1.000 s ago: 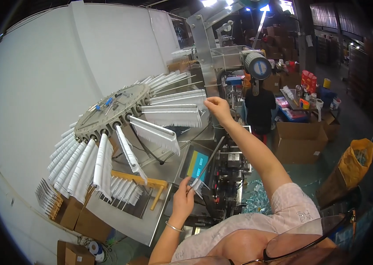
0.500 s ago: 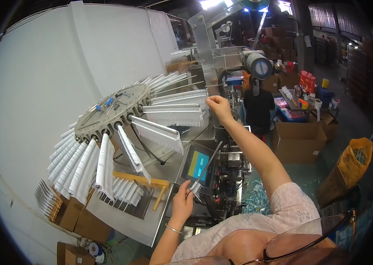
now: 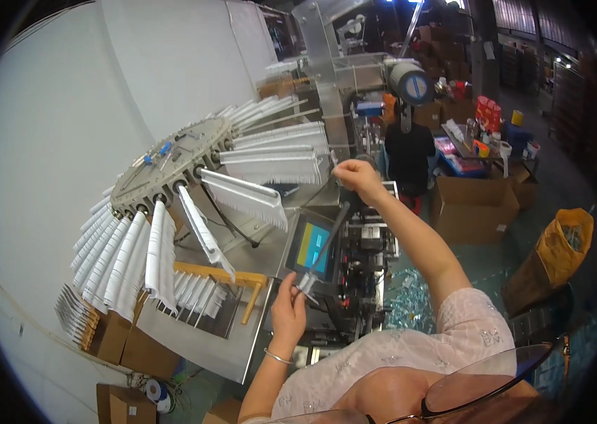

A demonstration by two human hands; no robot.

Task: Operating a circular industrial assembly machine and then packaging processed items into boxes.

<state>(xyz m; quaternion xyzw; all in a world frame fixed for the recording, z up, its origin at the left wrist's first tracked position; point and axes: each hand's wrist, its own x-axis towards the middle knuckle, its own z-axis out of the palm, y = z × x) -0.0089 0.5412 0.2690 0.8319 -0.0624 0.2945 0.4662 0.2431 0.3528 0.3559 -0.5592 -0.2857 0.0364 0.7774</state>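
My left hand [image 3: 288, 311] is closed around the lower end of a thin grey metal rod [image 3: 329, 239], which slants up in front of a small touchscreen [image 3: 315, 244]. A small pale piece [image 3: 307, 283] sits at the rod's base by my fingertips. With its fingers curled together, my right hand [image 3: 361, 178] hovers right of the wheel's arms; anything inside it is hidden. Nearest to it are the outer ends of white sheets [image 3: 277, 165] hung over arms of a large round metal wheel [image 3: 171, 162]. More draped arms spread around the wheel's left and front.
An orange-yellow frame [image 3: 255, 302] and white pieces on rods stand on a metal table [image 3: 192, 346]. Machinery [image 3: 373, 247] runs beside the screen. Cardboard boxes [image 3: 471, 212], a yellow sack [image 3: 560, 247] and a seated person in black [image 3: 409, 155] are at the right.
My right hand has drawn away from the end of a draped arm, toward the right and nearer me. My left hand keeps the rod. The whole view has shifted slightly.
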